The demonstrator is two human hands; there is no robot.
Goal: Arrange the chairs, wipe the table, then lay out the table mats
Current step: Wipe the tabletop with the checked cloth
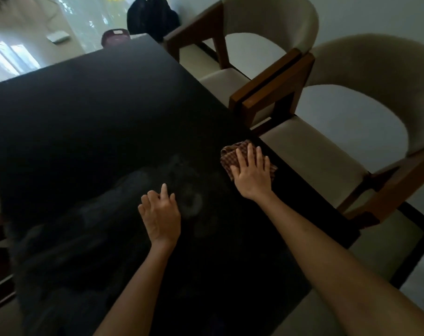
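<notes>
A glossy black table fills most of the view. My right hand lies flat with fingers spread on a brown checked cloth, pressing it onto the table near its right edge. My left hand rests on the tabletop nearer to me, fingers loosely curled, holding nothing. Faint smears show on the surface between the two hands. Two cream chairs with wooden arms stand tucked against the right side: a near chair and a far chair. No table mats are in view.
A dark bag sits beyond the table's far end, next to a maroon object. Pale floor and a bright window lie at the upper left. A dark frame runs along the floor at the right.
</notes>
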